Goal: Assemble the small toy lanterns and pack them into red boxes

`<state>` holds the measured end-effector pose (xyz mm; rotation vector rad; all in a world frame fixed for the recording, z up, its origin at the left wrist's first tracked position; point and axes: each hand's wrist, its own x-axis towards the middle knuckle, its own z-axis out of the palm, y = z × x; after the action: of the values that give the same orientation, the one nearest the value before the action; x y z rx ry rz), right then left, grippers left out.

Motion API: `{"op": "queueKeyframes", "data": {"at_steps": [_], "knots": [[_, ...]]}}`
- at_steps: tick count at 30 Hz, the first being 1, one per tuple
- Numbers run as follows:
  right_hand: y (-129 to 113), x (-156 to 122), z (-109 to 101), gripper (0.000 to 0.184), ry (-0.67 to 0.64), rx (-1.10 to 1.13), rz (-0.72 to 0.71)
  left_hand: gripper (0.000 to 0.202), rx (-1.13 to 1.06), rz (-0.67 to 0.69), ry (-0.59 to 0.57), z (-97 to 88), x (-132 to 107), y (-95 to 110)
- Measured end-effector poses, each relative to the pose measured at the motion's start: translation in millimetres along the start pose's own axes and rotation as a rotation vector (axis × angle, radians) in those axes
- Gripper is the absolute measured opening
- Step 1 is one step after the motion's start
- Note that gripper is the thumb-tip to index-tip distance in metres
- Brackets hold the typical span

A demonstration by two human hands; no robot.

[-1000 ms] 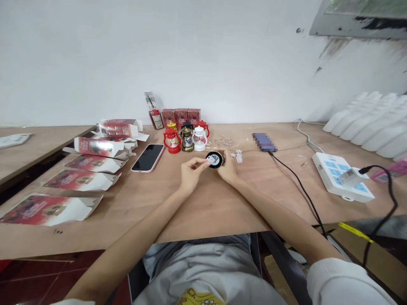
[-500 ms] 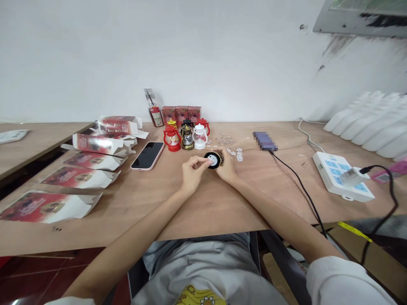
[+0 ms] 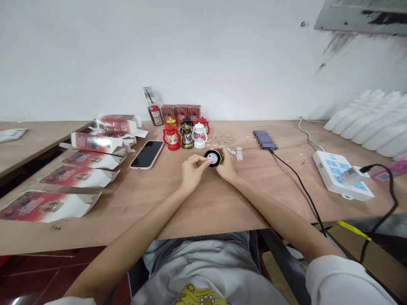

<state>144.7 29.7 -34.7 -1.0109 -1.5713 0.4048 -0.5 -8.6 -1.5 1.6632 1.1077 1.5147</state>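
Right hand (image 3: 226,167) clutching black-gold piece (image 3: 213,157); left hand (image 3: 191,171) touching it, can't tell if pinching. Boxes (image 3: 92,160) hog desk's (image 3: 206,212) left edge, lanterns (image 3: 187,137) near back edge.

Plain white wall (image 3: 159,51), scuffed and stained under grey frame (image 3: 352,23), top right, cut off. Brown wooden table (image 3: 203,207) against wall; second table (image 3: 41,144) left. Dark red tiled floor (image 3: 41,275), glossy. Light soft, even on wall.

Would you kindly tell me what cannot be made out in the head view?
In the head view:
Round black-rimmed piece: body mostly hidden by the right hand; part of its front behind the left hand.
Purple device: screen details, pixelated.
Grey wall frame: cut off by the picture's edge.
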Motion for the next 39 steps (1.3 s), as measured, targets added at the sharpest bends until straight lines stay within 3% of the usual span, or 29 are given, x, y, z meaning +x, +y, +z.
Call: {"op": "queueKeyframes", "data": {"at_steps": [21,25,32,39], "knots": [[-12,-4,1,0.033,-0.001,-0.067,-0.023,0.019,0.035,0.032,0.066,3.3,-5,0],[-12,-4,1,0.034,-0.005,-0.062,-0.016,0.02,0.116,0.088,0.066,3.3,-7,2],[-13,-3,0,0.033,-0.007,-0.075,-0.034,0.023,0.431,0.312,0.056,-0.2,-9,2],[-14,-3,1,0.031,0.006,-0.064,-0.026,0.023,0.457,0.355,0.068,-1.9,-9,3]]}}
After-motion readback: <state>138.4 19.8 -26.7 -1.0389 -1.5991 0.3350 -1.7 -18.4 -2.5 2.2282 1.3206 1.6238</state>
